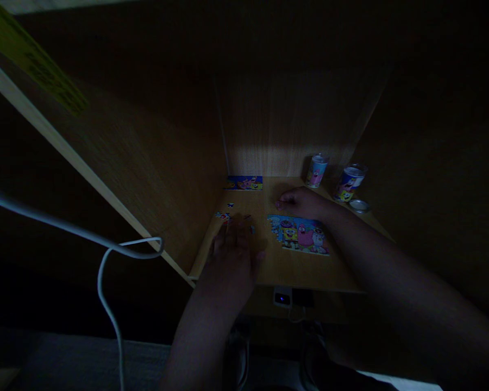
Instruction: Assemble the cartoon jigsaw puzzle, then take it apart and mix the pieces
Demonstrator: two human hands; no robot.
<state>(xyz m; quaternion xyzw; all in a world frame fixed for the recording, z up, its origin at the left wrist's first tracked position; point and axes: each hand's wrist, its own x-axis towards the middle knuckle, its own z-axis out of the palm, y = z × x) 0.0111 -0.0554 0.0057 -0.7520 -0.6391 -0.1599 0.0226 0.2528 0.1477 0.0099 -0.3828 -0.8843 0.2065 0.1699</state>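
Note:
A partly assembled cartoon jigsaw puzzle [299, 234] lies on a small wooden desk [293, 269]. My right hand [299, 202] rests just behind its upper edge, fingers curled and pressed down on the wood; whether a piece is under them is hidden. My left hand [234, 251] lies flat on the desk's left part, fingers stretched out toward several loose puzzle pieces [224, 216]. A printed picture card [244, 183] lies at the back left.
Two cartoon-printed tins [317, 170] [349, 183] stand at the back right, a round lid [359, 205] beside them. Wooden walls enclose the desk on three sides. A white cable [106, 255] hangs at the left. A small device [282, 297] sits under the front edge.

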